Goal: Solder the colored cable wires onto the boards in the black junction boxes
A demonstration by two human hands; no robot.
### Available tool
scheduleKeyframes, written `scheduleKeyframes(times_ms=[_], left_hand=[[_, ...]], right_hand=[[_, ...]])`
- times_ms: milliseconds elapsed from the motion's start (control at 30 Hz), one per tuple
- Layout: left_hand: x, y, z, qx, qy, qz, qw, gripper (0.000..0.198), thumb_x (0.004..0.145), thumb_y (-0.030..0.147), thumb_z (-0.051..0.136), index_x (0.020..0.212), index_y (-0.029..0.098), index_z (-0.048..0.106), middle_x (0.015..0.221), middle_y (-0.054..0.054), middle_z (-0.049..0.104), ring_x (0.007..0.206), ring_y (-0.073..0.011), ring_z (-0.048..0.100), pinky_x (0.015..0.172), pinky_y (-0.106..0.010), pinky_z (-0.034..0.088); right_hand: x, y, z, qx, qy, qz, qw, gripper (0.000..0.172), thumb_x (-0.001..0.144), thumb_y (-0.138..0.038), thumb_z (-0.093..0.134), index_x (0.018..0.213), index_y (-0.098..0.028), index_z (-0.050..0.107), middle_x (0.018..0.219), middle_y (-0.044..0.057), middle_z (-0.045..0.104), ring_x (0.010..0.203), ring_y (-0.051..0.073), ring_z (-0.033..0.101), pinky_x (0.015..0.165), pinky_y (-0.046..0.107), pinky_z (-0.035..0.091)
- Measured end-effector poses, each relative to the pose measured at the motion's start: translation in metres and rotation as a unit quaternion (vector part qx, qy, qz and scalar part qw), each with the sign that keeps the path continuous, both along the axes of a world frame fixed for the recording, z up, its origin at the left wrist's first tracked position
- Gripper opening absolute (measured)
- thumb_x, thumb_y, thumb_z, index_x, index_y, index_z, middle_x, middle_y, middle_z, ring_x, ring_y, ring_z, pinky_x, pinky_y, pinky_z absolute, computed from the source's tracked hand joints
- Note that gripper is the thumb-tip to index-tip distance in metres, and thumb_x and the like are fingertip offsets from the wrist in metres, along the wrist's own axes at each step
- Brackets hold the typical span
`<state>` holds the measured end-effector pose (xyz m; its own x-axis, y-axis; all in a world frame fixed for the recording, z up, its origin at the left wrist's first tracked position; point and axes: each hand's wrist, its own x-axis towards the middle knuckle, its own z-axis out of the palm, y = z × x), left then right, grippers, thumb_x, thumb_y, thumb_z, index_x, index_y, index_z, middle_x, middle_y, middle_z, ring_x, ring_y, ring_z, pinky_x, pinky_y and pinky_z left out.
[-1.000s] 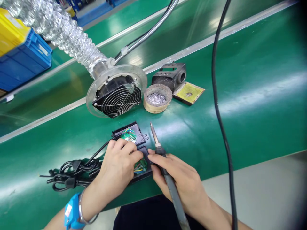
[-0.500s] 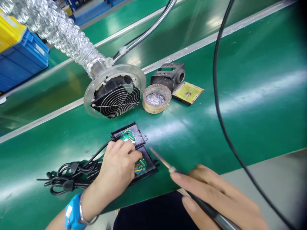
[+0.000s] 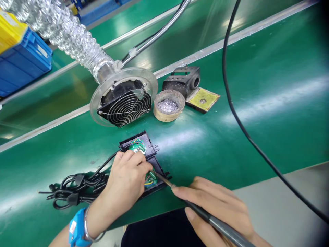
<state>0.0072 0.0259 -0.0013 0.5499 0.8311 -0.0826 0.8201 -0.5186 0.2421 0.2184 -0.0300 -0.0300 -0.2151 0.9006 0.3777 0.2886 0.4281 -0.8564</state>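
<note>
In my right hand [image 3: 218, 209] is a soldering iron [image 3: 205, 213], gripped like a pen. Its tip reaches the edge of the nearer green circuit board [image 3: 151, 178], by my left fingertips. My left hand [image 3: 130, 175] rests over two black plastic housings, its fingers pinched together; whatever they hold is hidden beneath them. The farther housing [image 3: 151, 140] carries another round green board [image 3: 138, 145] with coloured wires. The nearer housing [image 3: 159, 168] is partly covered by my hand. A blue wrist strap [image 3: 77, 228] circles my left wrist.
Bundled black cables [image 3: 77, 190] lie left of my hand. Behind stand a fume extractor fan [image 3: 125, 108], a round pot of solder bits [image 3: 168, 115], and an iron holder [image 3: 180, 82] with a yellow sponge [image 3: 204, 98]. A black cord [image 3: 236, 118] hangs at right.
My right hand has moved left, bringing the iron's tip from beside the housings to the nearer board. My left hand stays in place. The hanging cord has shifted left.
</note>
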Motion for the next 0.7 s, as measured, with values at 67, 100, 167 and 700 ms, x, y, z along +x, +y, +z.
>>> scheduleKeyframes(times_ms=[67,100,167,700], left_hand=[[-0.001,0.000,0.000,-0.004,-0.008,0.002,1.000,0.023,0.091,0.009,0.048,0.085,0.022,0.067,0.081,-0.002,0.059,0.077,-0.0192,0.042,0.068,-0.036,0.026],[-0.001,0.001,0.000,-0.007,-0.011,0.004,1.000,0.023,0.091,0.010,0.048,0.084,0.022,0.067,0.081,-0.001,0.059,0.077,-0.0191,0.042,0.068,-0.036,0.026],[-0.001,0.000,0.000,-0.009,-0.014,0.007,1.000,0.022,0.091,0.011,0.049,0.084,0.022,0.066,0.081,-0.001,0.060,0.077,-0.0190,0.043,0.068,-0.036,0.026],[-0.001,0.000,-0.001,-0.011,-0.015,0.002,1.000,0.019,0.090,0.012,0.052,0.084,0.022,0.067,0.081,-0.001,0.060,0.079,-0.0189,0.044,0.069,-0.036,0.026]], right_hand=[[0.000,-0.001,0.000,-0.005,0.000,0.001,1.000,0.034,0.079,-0.003,0.050,0.105,-0.017,0.067,0.072,0.005,0.057,0.060,0.014,0.051,0.051,0.030,0.042],[0.000,-0.001,0.000,-0.006,-0.002,0.001,1.000,0.034,0.080,-0.003,0.050,0.106,-0.018,0.067,0.072,0.005,0.058,0.061,0.014,0.051,0.051,0.030,0.042],[0.000,-0.001,0.000,-0.004,-0.007,-0.001,1.000,0.035,0.080,-0.003,0.050,0.106,-0.018,0.067,0.072,0.005,0.058,0.061,0.014,0.052,0.051,0.030,0.042],[-0.006,-0.019,-0.008,0.064,-0.070,-0.025,0.995,0.030,0.080,-0.004,0.054,0.104,-0.017,0.066,0.072,0.004,0.061,0.065,0.017,0.058,0.058,0.036,0.051]])
